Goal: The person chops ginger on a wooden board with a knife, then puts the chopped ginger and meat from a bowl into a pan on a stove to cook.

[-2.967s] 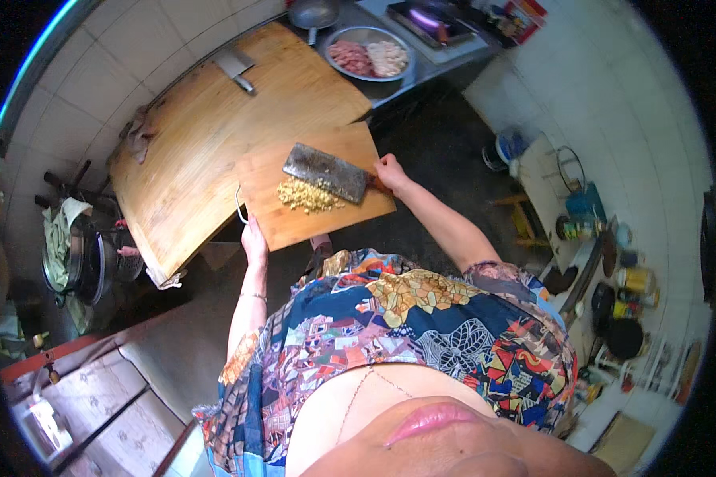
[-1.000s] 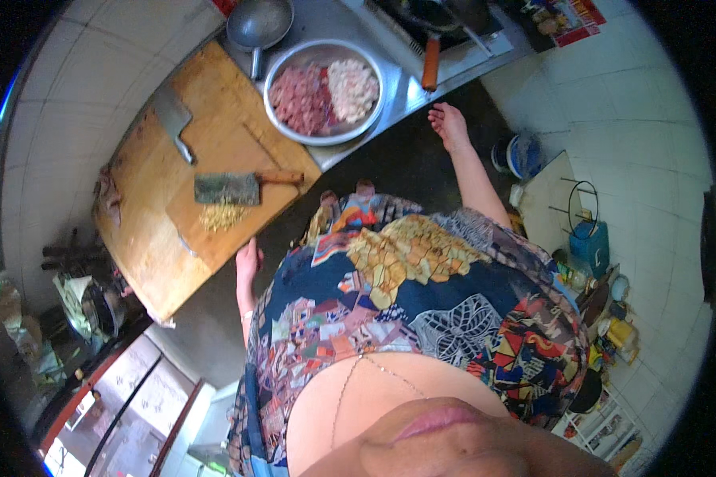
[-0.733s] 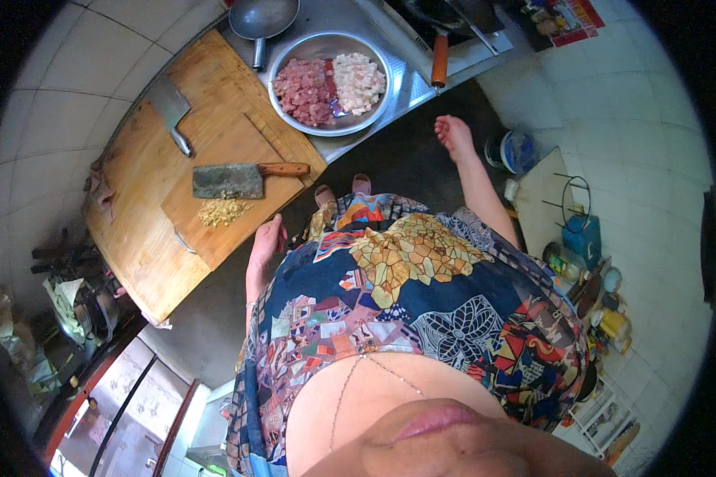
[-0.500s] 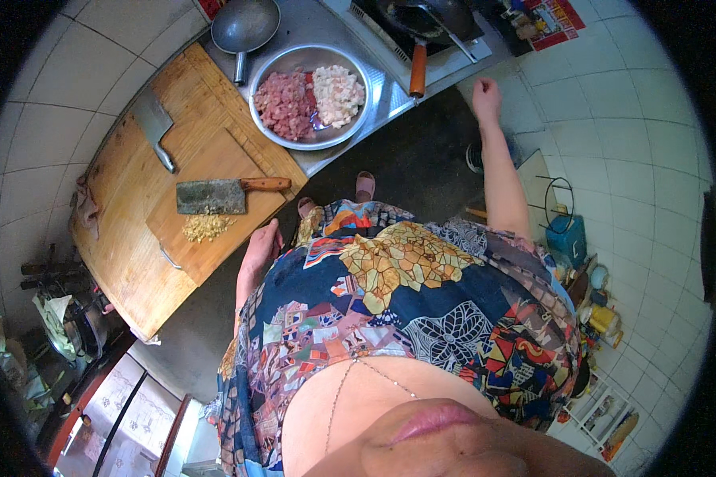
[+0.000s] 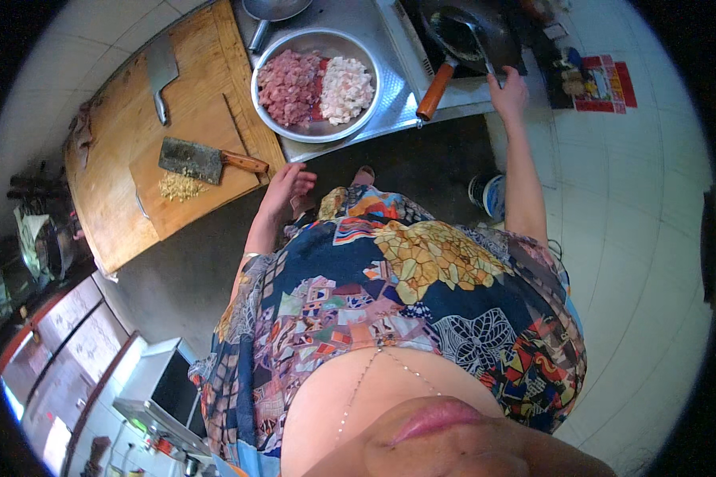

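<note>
My right hand (image 5: 509, 94) is at the front of the stove, its fingers closed at the end of a thin metal-handled cooking utensil (image 5: 480, 49). That utensil leans in a dark wok (image 5: 453, 36) with a wooden handle (image 5: 436, 91); the kind of its head is not clear. My left hand (image 5: 288, 188) hangs by the front edge of the wooden table, empty, with loosely bent fingers apart. Ahead of it, a steel basin (image 5: 375, 102) holds pink minced meat (image 5: 286, 87) and whitish diced fat (image 5: 346, 89) side by side.
On the wooden table (image 5: 103, 211) lies a cutting board (image 5: 155, 219) with a wooden-handled cleaver (image 5: 192, 160) and chopped yellowish bits (image 5: 181, 188). Another cleaver (image 5: 163, 73) lies farther back. A steel pan (image 5: 274, 8) sits behind the basin. A bucket (image 5: 495, 195) stands on the floor.
My right hand has moved from beside the counter to the utensil in the wok and closed on it. My left hand has risen and loosened its fingers. The view has shifted toward the stove.
</note>
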Demonstrator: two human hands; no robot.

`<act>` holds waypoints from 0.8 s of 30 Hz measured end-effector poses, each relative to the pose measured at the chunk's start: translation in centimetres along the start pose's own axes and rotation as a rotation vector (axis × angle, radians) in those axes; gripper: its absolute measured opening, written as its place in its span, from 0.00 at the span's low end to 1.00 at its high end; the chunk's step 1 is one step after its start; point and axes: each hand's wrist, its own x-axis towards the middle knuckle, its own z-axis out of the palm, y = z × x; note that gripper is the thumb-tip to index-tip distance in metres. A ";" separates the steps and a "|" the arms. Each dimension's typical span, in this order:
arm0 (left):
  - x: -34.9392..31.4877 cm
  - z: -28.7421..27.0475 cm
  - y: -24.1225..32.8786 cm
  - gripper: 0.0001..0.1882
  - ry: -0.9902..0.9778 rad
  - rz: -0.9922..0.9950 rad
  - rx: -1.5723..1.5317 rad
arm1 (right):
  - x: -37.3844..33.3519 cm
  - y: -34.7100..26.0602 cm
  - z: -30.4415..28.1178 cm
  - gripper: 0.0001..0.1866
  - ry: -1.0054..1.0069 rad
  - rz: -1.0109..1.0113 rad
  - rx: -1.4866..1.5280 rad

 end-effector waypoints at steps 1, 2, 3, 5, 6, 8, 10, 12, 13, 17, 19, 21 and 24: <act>0.4 0.4 0.0 0.18 0.051 0.000 -0.040 | -0.2 -0.7 -0.5 0.29 0.035 -0.027 0.040; 0.9 0.1 -0.1 0.18 0.063 0.003 -0.054 | -0.8 -2.5 -1.4 0.26 0.093 -0.074 0.059; 1.6 0.2 0.0 0.20 0.101 0.014 -0.102 | -1.0 -3.9 -2.2 0.26 0.076 -0.082 0.072; 2.4 -0.2 -0.1 0.21 0.154 0.028 -0.153 | -2.1 -7.5 -3.3 0.22 0.039 -0.222 0.219; 3.0 -0.2 -0.1 0.23 0.143 0.028 -0.187 | -2.9 -9.1 -3.6 0.22 0.032 -0.223 0.221; 4.3 -0.3 -0.2 0.26 0.111 0.029 -0.239 | -4.1 -11.9 -4.2 0.19 -0.011 -0.367 0.316; 5.3 -0.9 -0.8 0.26 0.089 0.055 -0.274 | -4.1 -12.7 -4.2 0.20 0.022 -0.394 0.301; 5.6 -0.9 -0.2 0.26 0.090 0.049 -0.303 | -3.2 -11.6 -4.2 0.21 0.069 -0.394 0.223; 6.7 -1.8 -0.6 0.26 0.059 0.028 -0.316 | -2.3 -9.6 -3.6 0.21 0.079 -0.393 0.209; 8.6 -2.3 -1.1 0.22 0.104 0.090 -0.325 | 0.4 -1.2 0.4 0.21 -0.147 -0.009 -0.065; 9.4 -2.6 -1.5 0.19 0.089 0.108 -0.282 | 0.3 0.3 2.4 0.21 -0.272 0.081 -0.073; 8.7 -1.5 -1.3 0.18 0.058 0.106 -0.273 | -0.6 0.7 4.1 0.21 -0.181 0.230 -0.010; 8.3 -1.4 -1.4 0.18 0.127 0.119 -0.293 | -2.0 -0.2 4.6 0.19 -0.136 0.228 0.027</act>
